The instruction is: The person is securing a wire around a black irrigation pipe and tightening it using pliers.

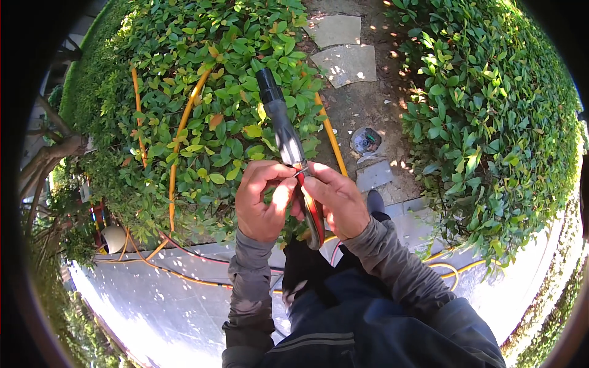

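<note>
A black hose nozzle points up and away over the hedge, its narrow end fitted to a red and grey hose. At the joint sits a small metal clamp. My left hand is closed, thumb and forefinger pinching at the clamp from the left. My right hand is closed too, its thumb and fingers gripping the hose just below the joint. The hose bends down between my palms, and the other fingers partly hide it.
Leafy hedges flank a dirt path with stone slabs. A yellow hose runs through the left hedge and over the grey paving. A round cover lies in the dirt. A white pot stands far left.
</note>
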